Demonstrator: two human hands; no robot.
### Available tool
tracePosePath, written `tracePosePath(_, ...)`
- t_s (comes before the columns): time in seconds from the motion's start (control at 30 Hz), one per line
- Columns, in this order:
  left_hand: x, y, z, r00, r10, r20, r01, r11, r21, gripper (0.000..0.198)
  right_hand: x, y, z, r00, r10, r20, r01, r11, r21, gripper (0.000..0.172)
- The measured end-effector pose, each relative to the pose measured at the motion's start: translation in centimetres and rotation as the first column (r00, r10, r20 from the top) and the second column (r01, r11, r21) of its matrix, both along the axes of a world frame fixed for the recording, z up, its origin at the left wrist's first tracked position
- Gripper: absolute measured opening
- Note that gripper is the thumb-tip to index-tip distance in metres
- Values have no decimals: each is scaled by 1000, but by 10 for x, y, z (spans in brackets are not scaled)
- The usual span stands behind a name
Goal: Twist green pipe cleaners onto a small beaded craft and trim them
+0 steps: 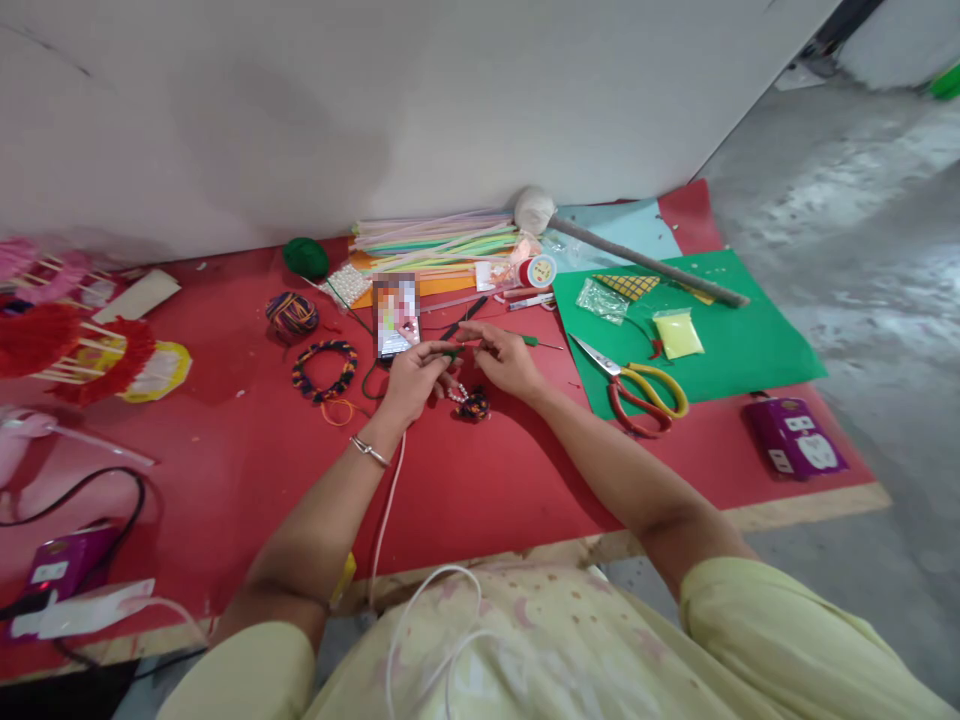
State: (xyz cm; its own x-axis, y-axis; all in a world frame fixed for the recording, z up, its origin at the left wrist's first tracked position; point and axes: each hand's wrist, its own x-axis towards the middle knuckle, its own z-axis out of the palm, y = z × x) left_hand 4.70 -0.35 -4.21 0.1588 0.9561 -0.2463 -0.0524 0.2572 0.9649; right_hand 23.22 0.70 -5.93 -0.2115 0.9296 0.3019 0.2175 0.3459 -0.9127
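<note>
My left hand (417, 384) has its fingers closed on a bit of green yarn (452, 353), in front of the phone. Facing it, my right hand (506, 362) is bent with thumb and fingers drawn together; what lies between them is too small to make out. Below the fingers are a short string of pearl beads (456, 395) and a dark multicoloured yarn bunch (474, 404). A green-handled tool with a thin metal tip (532, 342) shows just beyond my right hand. A green yarn ball (306, 258) has a strand running toward my hands.
A phone (396, 315) stands behind my left hand. Left lie a braided yarn ring (325, 371) and multicoloured yarn ball (292, 317). Scissors (637, 390) rest partly on a green sheet (750, 330) at right. Pipe cleaners (435, 245) lie behind; a purple power socket (795, 438) sits far right.
</note>
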Motion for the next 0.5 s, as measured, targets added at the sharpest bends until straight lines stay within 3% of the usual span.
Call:
tracePosePath(0.1, -2, 1, -2, 1000, -23, 9, 24, 1000, -2, 36, 5, -5, 13, 983, -140, 120, 135, 990, 49, 47)
tracePosePath(0.17, -4, 2, -3, 999, -27, 17, 27, 1000, -1, 35, 18, -17, 32, 932, -179, 315, 153, 983, 106, 44)
tracePosePath(0.2, -4, 2, -4, 1000, -22, 20, 22, 1000, -3, 35, 29, -26, 43, 874, -174, 453, 126, 983, 134, 43)
tracePosePath(0.27, -4, 3, -5, 999, -12, 29, 12, 1000, -13, 33, 58, -50, 63, 676, -232, 699, 142, 973, 184, 41)
tracePosePath(0.4, -5, 3, -2, 998, -6, 59, 9, 999, -47, 30, 126, -101, 80, 227, -357, 906, 386, 887, 253, 48)
tracePosePath(0.43, -5, 3, -1, 998, -1, 70, 5, 998, -60, 30, 140, -111, 78, 162, -337, 927, 440, 866, 238, 49)
tracePosePath(0.5, -6, 3, 2, 995, 11, 97, -2, 996, -92, 31, 161, -125, 71, 149, -261, 954, 470, 867, 164, 49)
